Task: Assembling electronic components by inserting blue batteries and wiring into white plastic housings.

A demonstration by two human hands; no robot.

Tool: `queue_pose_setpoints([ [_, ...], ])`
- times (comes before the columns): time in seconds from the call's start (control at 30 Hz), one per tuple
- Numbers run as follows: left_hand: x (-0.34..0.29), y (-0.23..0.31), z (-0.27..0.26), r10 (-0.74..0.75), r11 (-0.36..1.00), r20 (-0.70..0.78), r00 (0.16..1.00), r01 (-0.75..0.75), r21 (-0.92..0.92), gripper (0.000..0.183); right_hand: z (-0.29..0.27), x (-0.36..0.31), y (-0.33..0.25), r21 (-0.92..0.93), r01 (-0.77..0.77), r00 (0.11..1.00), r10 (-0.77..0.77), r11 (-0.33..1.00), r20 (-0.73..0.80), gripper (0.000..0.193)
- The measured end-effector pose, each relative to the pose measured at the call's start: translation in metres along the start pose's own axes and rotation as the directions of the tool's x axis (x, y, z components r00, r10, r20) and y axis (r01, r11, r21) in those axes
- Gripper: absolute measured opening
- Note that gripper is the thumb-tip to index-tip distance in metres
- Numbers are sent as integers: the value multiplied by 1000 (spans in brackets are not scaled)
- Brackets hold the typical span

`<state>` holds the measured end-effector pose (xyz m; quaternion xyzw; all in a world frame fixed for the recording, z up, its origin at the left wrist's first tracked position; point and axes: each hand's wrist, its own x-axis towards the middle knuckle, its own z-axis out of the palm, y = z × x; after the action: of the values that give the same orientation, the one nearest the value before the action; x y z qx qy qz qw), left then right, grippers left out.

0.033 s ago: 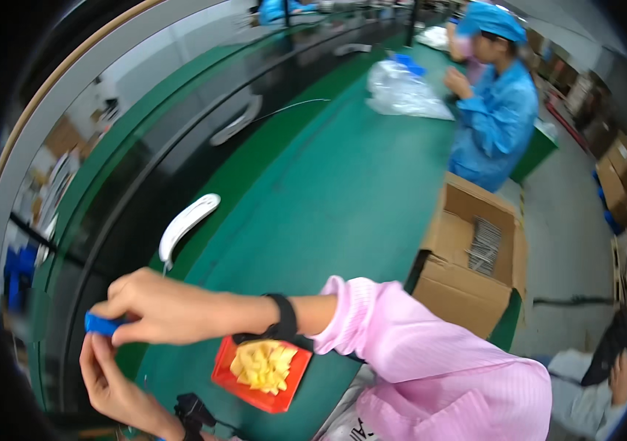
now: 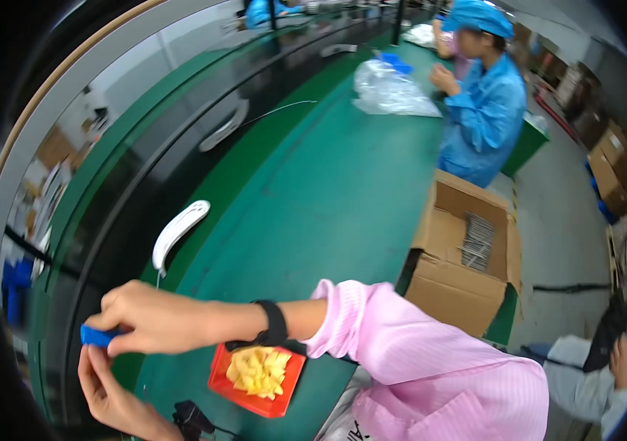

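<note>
A small blue piece (image 2: 97, 336), whose kind I cannot make out, is pinched between the thumb and fingers of my right hand (image 2: 153, 321). My left hand (image 2: 116, 393) comes up from below, its thumb and fingertips closed at the underside of the same piece. The right wrist wears a black band. Just beyond my right hand lies a white curved part (image 2: 179, 234) with a thin wire at its near end. Under my right forearm stands a red tray (image 2: 219, 384) of yellow folded pieces (image 2: 258, 371).
Other white curved parts (image 2: 223, 131) lie along the dark belt left of the green table (image 2: 306, 198). A cardboard box (image 2: 451, 294) with metal rods stands at the right edge. Farther off are a clear plastic bag (image 2: 390, 92) and a co-worker in blue (image 2: 486, 117).
The whole view has shifted slightly, so the table, box and co-worker appear a little farther left. Both hands keep their hold on the blue piece.
</note>
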<state>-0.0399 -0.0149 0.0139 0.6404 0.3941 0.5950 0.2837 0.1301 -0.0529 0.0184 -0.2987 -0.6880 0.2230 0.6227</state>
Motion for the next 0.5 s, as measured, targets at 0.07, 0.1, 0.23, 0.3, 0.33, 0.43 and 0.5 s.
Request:
queue_pose_setpoints([
  [0.07, 4, -12, -9, 30, 999, -5, 1000, -30, 32, 27, 6, -1, 3, 2, -71, 997, 71, 997, 9, 31],
  [0.1, 4, -11, -9, 25, 998, -12, 1000, -24, 51, 27, 14, 0, 8, 29, -8, 996, 11, 1000, -83, 24],
  [0.23, 2, -7, -2, 11, 1000, -3, 1000, -11, 16, 27, 14, -5, 1, 17, 16, 988, -13, 1000, -155, 17],
  [0.3, 0, -4, 5, 20, 1000, -15, 1000, -19, 15, 28, 13, -8, 0, -81, 61, 976, -76, 995, -204, 19],
  [0.33, -1, -2, 2, 38, 999, -28, 999, -37, 35, 28, 17, -5, -2, -114, 89, 970, -112, 989, -216, 19],
  [0.43, 0, -1, -8, 61, 997, -40, 997, -59, 54, 27, 24, -2, -7, -63, 87, 970, -99, 994, -223, 24],
  [0.5, 3, -8, -15, 39, 999, -20, 999, -39, 12, 27, 19, 1, -9, -42, 36, 988, -42, 998, -151, 26],
])
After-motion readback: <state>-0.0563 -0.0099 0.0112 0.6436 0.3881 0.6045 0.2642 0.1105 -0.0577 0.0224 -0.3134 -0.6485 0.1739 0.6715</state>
